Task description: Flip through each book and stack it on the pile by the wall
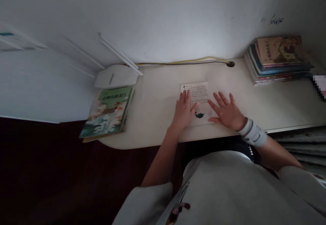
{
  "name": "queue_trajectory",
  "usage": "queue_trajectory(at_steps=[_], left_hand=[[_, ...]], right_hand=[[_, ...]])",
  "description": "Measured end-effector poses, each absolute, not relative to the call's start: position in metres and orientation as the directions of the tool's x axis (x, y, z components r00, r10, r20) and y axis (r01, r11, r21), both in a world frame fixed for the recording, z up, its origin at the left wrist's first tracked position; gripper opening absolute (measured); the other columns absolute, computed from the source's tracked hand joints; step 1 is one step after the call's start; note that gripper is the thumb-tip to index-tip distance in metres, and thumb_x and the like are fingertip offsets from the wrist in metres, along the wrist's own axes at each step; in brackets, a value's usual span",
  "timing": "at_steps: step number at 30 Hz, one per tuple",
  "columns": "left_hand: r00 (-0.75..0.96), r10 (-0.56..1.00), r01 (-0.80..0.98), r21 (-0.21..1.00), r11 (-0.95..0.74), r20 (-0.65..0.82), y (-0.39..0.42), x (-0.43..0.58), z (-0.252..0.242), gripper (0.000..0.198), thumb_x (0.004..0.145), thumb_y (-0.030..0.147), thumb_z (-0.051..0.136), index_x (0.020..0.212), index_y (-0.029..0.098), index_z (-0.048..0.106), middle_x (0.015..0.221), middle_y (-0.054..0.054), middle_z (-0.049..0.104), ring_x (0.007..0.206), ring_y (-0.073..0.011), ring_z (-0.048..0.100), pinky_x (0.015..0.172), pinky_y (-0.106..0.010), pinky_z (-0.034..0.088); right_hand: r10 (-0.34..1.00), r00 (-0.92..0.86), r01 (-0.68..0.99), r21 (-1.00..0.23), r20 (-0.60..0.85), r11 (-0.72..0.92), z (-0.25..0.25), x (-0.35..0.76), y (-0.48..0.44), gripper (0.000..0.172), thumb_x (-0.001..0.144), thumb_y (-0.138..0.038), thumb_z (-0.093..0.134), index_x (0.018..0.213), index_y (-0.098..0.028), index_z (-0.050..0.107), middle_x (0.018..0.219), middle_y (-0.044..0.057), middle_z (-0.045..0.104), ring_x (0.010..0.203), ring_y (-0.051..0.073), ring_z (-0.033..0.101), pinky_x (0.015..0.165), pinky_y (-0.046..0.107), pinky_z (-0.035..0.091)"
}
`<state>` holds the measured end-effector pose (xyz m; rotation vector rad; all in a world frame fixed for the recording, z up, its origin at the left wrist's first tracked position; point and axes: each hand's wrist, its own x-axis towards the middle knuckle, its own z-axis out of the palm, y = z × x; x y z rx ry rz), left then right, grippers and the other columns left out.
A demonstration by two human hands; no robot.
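Note:
A small printed page (199, 96) with lines of characters and a dark green leaf picture lies on the white desk in front of me. Across its left edge rests my left hand (183, 108), palm down, with its fingers stretched out. My right hand (226, 111) is spread wide at the page's right edge, its thumb and index finger at or just over the paper. A grey band circles the right wrist. Neither hand grips anything. Part of the page is hidden under the left hand.
Green-covered picture books (108, 111) lie at the desk's left end, beside a white device (115, 76). A stack of books (280, 56) stands at the back right. Along the wall, a yellow cable (188, 61) runs to a round hole (230, 64) in the desk (152, 116).

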<state>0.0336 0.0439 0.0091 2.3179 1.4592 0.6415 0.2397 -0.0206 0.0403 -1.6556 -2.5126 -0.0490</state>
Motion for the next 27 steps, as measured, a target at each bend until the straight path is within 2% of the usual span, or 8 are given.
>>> queue_trajectory(at_steps=[2,5,8,16,22,27], left_hand=[[0.356,0.926,0.792,0.485,-0.370,0.124,0.049,0.020,-0.004,0.072,0.093,0.056,0.028,0.148,0.010,0.020,0.153,-0.025,0.023,0.142,-0.0365,0.020,0.111,-0.058,0.021],[0.361,0.926,0.802,0.470,-0.369,0.110,0.050,0.014,-0.017,0.076,0.092,0.059,0.025,0.147,0.007,0.022,0.152,-0.026,0.024,0.142,-0.0380,0.018,0.112,-0.059,0.019],[0.347,0.928,0.799,0.475,-0.370,0.139,0.049,0.014,-0.022,0.078,0.091,0.061,0.025,0.147,0.007,0.022,0.151,-0.027,0.026,0.142,-0.0388,0.019,0.111,-0.060,0.018],[0.323,0.924,0.744,0.548,-0.383,0.206,0.053,0.009,-0.029,0.079,0.090,0.063,0.023,0.148,0.010,0.017,0.151,-0.024,0.027,0.141,-0.0351,0.023,0.111,-0.059,0.020],[0.326,0.926,0.780,0.500,-0.377,0.190,0.054,0.012,-0.027,0.083,0.089,0.064,0.020,0.146,0.004,0.021,0.147,-0.027,0.034,0.139,-0.0388,0.027,0.110,-0.060,0.022],[0.325,0.930,0.805,0.466,-0.368,0.174,0.053,0.012,-0.025,0.077,0.091,0.060,0.022,0.146,0.006,0.022,0.146,-0.026,0.036,0.138,-0.0398,0.029,0.109,-0.062,0.023]], right_hand=[[0.888,-0.459,0.887,-0.045,0.021,0.460,0.037,0.229,-0.004,0.077,0.085,-0.067,0.042,0.144,-0.017,0.038,0.152,0.021,0.027,0.140,0.040,0.022,0.105,0.070,0.015],[0.866,-0.498,0.866,-0.070,-0.052,0.494,0.024,0.226,0.012,0.082,0.084,-0.069,0.040,0.146,-0.016,0.032,0.153,0.021,0.024,0.140,0.040,0.021,0.104,0.069,0.019],[0.860,-0.510,0.858,-0.084,-0.027,0.506,0.014,0.232,0.014,0.084,0.085,-0.071,0.034,0.148,-0.017,0.027,0.155,0.019,0.020,0.141,0.039,0.019,0.104,0.068,0.019],[0.837,-0.546,0.837,-0.052,-0.014,0.545,0.013,0.263,0.009,0.085,0.084,-0.070,0.037,0.147,-0.015,0.029,0.154,0.018,0.023,0.140,0.037,0.022,0.109,0.065,0.013],[0.866,-0.498,0.867,-0.051,-0.045,0.496,0.017,0.251,0.000,0.088,0.083,-0.072,0.037,0.147,-0.013,0.029,0.154,0.019,0.023,0.140,0.039,0.021,0.107,0.064,0.020],[0.891,-0.454,0.890,-0.059,-0.022,0.452,0.019,0.244,-0.001,0.085,0.084,-0.070,0.038,0.146,-0.013,0.032,0.153,0.019,0.026,0.140,0.038,0.024,0.107,0.062,0.023]])
